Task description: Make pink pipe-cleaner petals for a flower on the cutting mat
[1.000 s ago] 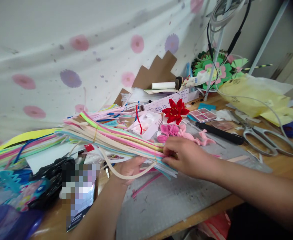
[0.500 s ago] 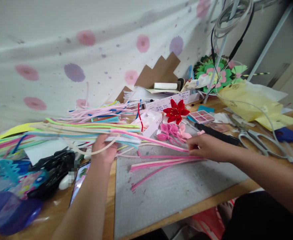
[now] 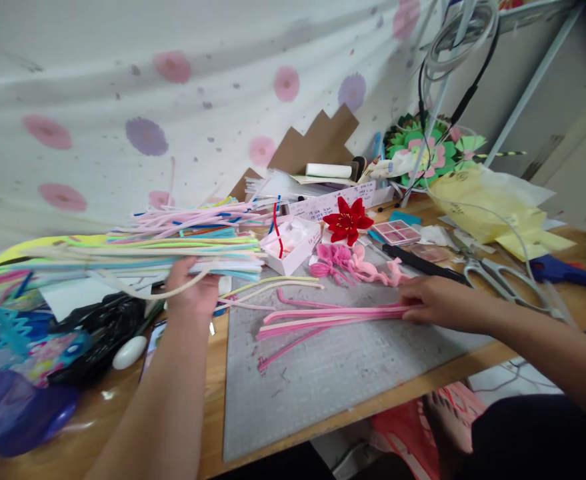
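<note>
My left hand [image 3: 193, 288] is closed around the underside of a thick bundle of multicoloured pipe cleaners [image 3: 137, 252], with cream, white, blue and lime stems showing. One cream stem sags in a loop below the wrist side. Over the grey cutting mat [image 3: 293, 400], my right hand [image 3: 430, 300] pinches the right ends of several pink pipe cleaners [image 3: 323, 317]. Their left ends fan out across the mat, one of them bent outward. Just behind these lie pink fuzzy petal shapes [image 3: 337, 261] and a red pipe-cleaner flower [image 3: 347, 220].
Scissors [image 3: 507, 280] and a black-handled tool [image 3: 423, 263] lie at the right, near yellow plastic wrapping [image 3: 493, 207]. A white box [image 3: 295, 247] stands behind the mat. A black bag [image 3: 103, 327] and a white egg-shaped object [image 3: 129, 352] are at the left.
A long pink pipe cleaner stretched between the left bundle and my right hand has come free and joined the pink ones. My right hand moved slightly right; my left hand shifted left with the bundle.
</note>
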### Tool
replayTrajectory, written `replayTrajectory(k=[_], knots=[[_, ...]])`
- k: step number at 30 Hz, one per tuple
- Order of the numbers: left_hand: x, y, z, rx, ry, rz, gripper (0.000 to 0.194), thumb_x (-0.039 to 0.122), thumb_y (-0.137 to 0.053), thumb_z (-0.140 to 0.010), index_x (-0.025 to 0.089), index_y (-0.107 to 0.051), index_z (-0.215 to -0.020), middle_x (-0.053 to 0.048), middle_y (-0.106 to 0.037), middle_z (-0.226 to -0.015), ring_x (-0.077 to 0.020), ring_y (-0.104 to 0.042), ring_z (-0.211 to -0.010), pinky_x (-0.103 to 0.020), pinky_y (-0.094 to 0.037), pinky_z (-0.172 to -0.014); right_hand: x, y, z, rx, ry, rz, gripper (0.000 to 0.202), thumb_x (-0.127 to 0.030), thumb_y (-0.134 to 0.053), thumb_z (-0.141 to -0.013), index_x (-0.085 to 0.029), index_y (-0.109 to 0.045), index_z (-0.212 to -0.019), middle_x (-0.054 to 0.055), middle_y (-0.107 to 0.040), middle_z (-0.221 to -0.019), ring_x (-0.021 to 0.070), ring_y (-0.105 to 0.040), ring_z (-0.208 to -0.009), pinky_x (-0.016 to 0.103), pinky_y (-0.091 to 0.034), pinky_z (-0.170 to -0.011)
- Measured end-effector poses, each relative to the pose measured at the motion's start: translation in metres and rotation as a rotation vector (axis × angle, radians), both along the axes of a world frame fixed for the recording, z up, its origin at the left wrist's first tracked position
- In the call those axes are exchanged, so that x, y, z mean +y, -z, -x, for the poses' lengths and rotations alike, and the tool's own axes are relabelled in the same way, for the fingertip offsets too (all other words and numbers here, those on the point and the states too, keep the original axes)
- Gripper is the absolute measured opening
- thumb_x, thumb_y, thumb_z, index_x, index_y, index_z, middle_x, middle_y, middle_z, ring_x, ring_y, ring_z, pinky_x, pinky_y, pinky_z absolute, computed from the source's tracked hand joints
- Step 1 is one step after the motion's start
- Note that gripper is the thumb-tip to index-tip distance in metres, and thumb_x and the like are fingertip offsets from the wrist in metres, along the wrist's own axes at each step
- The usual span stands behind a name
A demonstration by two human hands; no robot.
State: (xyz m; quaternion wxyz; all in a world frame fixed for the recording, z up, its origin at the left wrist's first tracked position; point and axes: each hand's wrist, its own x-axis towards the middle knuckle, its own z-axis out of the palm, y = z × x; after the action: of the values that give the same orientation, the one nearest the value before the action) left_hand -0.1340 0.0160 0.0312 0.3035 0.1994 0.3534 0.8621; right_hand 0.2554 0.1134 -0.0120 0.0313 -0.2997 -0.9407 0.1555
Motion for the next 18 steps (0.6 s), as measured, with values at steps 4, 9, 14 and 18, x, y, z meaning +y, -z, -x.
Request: replayTrajectory(k=[4, 9, 14, 18], knots=[[0.002, 0.016, -0.048, -0.007, 0.137, 0.200, 0.015, 0.009, -0.062, -0.056, 0.017, -0.063, -0.067, 0.004, -0.065, -0.057, -0.0148, -0.062, -0.058, -0.025, -0.050, -0.057, -0.017, -0.013, 0.021, 0.268, 0.054, -0.238, 0.036, -0.042, -0.054, -0.082, -0.019, -0.060, -0.108, 0.012, -0.059, -0.112, 0.0266, -0.053, -0.106, 0.042, -0.042, -0.089], [-0.010, 0.037, -0.097, 0.144, 0.306, 0.240, 0.024, 0.011, -0.073, -0.057, 0.017, -0.070, -0.080, 0.000, -0.071, -0.073, -0.0232, -0.066, -0.082, -0.034, -0.050, -0.081, -0.067, -0.042, 0.079, 0.441, -0.007, -0.296, 0.065, -0.053, -0.057, -0.078, -0.016, -0.045, -0.130, 0.015, -0.051, -0.128, 0.0279, -0.047, -0.117, 0.043, -0.039, -0.097], [-0.024, 0.031, -0.104, 0.149, 0.582, 0.226, 0.032, 0.015, -0.072, -0.064, 0.018, -0.070, -0.095, -0.005, -0.073, -0.087, -0.0287, -0.064, -0.094, -0.041, -0.048, -0.087, -0.076, -0.038, 0.118, 0.354, 0.089, -0.112, 0.091, -0.045, -0.066, -0.068, -0.011, -0.024, -0.142, 0.021, -0.056, -0.122, 0.0346, -0.056, -0.105, 0.046, -0.046, -0.085], [-0.025, 0.016, -0.079, 0.289, 0.939, 0.219, 0.057, -0.001, -0.076, -0.053, 0.022, -0.066, -0.104, -0.007, -0.070, -0.103, -0.0308, -0.056, -0.111, -0.045, -0.041, -0.097, -0.057, -0.025, 0.124, 0.429, 0.178, 0.144, 0.080, -0.020, -0.057, -0.069, -0.014, -0.025, -0.142, 0.016, -0.059, -0.121, 0.0271, -0.062, -0.099, 0.036, -0.049, -0.080]])
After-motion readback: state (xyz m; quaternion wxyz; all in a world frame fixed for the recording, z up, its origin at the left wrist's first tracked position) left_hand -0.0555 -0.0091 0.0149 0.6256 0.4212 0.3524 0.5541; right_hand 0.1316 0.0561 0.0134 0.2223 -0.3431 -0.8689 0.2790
